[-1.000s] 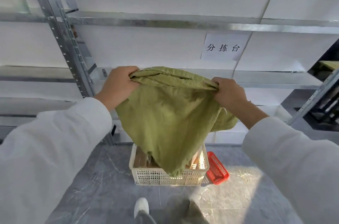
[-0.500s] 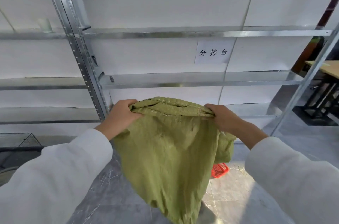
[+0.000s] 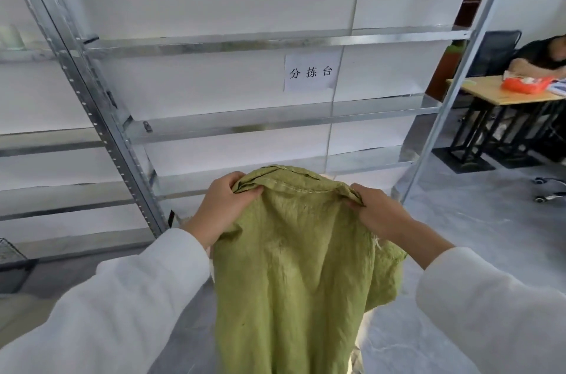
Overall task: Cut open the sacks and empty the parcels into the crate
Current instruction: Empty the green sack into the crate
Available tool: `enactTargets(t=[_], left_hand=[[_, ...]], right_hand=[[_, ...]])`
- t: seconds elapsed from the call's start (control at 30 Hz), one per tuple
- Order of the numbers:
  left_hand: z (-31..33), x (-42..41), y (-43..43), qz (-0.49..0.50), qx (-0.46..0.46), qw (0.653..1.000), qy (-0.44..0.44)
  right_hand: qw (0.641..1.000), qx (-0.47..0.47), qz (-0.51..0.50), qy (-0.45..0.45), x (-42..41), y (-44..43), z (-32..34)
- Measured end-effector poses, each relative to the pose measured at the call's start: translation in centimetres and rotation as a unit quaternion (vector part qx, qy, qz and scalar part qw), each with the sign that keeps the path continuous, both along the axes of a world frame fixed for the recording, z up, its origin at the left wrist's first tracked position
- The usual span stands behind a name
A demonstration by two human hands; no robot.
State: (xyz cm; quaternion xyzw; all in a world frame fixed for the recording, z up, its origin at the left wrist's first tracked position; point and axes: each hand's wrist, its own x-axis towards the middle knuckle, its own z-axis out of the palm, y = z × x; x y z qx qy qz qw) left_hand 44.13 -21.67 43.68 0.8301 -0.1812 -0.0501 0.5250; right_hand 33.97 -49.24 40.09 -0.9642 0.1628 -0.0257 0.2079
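Observation:
A limp green woven sack [image 3: 294,266] hangs in front of me, its stitched end uppermost. My left hand [image 3: 220,211] grips the sack's upper left corner. My right hand [image 3: 378,214] grips the upper right corner. The cloth droops down past the bottom of the frame and looks flat. The crate and the parcels are out of sight, hidden below or behind the sack.
Metal shelving [image 3: 275,119] with a paper sign [image 3: 311,71] stands close ahead, one upright [image 3: 101,128] at the left. At the right are a wooden desk [image 3: 502,94] with an orange pack, a seated person [image 3: 542,51] and a chair's castors. Grey floor [image 3: 477,229] lies around.
My view has swung up and to the right; the crate and red basket have dropped out of sight. Both hands keep holding the sack's top corners, now lower in the frame.

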Motion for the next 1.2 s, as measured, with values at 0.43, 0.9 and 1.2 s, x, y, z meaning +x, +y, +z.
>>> enactTargets(t=[0.43, 0.9, 1.2], left_hand=[[4.3, -3.0, -26.3, -0.074, -0.037, 0.995, -0.050], [1.4, 0.8, -47.0, -0.070, -0.044, 0.995, -0.056], [-7.7, 12.7, -59.8, -0.070, -0.021, 0.997, 0.010]], right_hand=[[0.993, 0.016, -0.114, -0.040, -7.9, -22.7, 4.2], [0.992, 0.003, -0.122, -0.042, -4.1, -42.5, 3.6], [0.991, 0.020, -0.134, 0.013, 8.4, -55.6, -4.7]])
